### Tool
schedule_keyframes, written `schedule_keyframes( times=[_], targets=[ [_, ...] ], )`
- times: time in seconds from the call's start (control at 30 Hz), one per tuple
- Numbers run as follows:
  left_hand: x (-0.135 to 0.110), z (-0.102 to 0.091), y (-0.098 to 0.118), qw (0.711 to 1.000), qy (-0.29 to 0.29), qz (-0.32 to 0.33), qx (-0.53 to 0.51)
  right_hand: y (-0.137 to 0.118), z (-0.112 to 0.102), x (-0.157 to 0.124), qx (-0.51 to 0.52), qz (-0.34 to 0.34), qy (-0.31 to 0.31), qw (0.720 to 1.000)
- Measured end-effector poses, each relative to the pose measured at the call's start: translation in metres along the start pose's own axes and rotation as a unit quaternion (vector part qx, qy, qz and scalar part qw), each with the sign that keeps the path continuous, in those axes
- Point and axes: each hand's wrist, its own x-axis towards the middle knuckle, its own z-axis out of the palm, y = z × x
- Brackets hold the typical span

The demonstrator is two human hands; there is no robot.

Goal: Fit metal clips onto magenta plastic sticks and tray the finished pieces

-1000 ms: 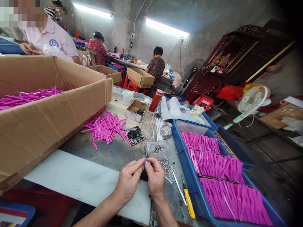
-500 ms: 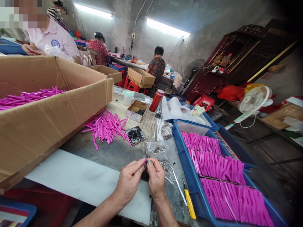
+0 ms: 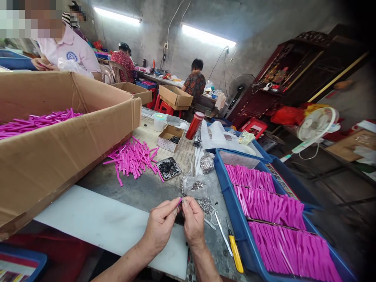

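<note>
My left hand (image 3: 161, 222) is closed in a pinch on a magenta plastic strip (image 3: 180, 200), of which only the tip shows. Fingertip to fingertip with it, my right hand (image 3: 194, 222) is pinched too; what lies between its thumb and forefinger is too small and hidden to name. Both hands are above the near edge of the bench. Just beyond them lies a clear bag (image 3: 202, 190) with small metal pieces. Farther off, a small tray (image 3: 173, 178) holds tiny black parts, and a loose pile of magenta strips (image 3: 132, 158) lies beside it.
A big cardboard box (image 3: 67, 145) of strips stands at left. At right, a blue crate (image 3: 232, 213) holds rows of magenta strips. A yellow-handled screwdriver (image 3: 235, 250) and white tweezers-like tool (image 3: 223, 234) lie between. A red flask (image 3: 194, 126) stands behind. Co-workers sit farther back.
The hands stay almost in place, fingertips still together. The whole view has shifted very slightly; nothing on the bench has visibly moved.
</note>
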Motion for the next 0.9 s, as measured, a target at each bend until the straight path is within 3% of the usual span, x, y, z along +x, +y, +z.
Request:
schedule_keyframes(
  times=[0.1,0.23,0.43,0.7,0.9],
  targets=[
    [-0.001,0.000,0.000,1.000,0.000,-0.010,-0.002,0.002,0.001,0.000,-0.019,-0.012,0.005,1.000],
    [-0.005,0.000,0.002,0.999,0.011,0.029,0.032,0.001,0.003,-0.003,-0.037,-0.030,0.031,0.998],
    [-0.011,0.000,0.005,0.995,0.009,0.082,0.062,0.001,0.004,-0.007,0.023,0.013,0.003,1.000],
    [-0.013,-0.005,0.006,0.999,0.030,-0.024,0.012,0.006,0.005,-0.006,-0.045,-0.018,-0.009,0.999],
    [-0.006,-0.005,0.002,0.995,0.045,-0.083,-0.033,0.011,0.006,0.001,-0.047,0.012,-0.012,0.999]
  ],
)
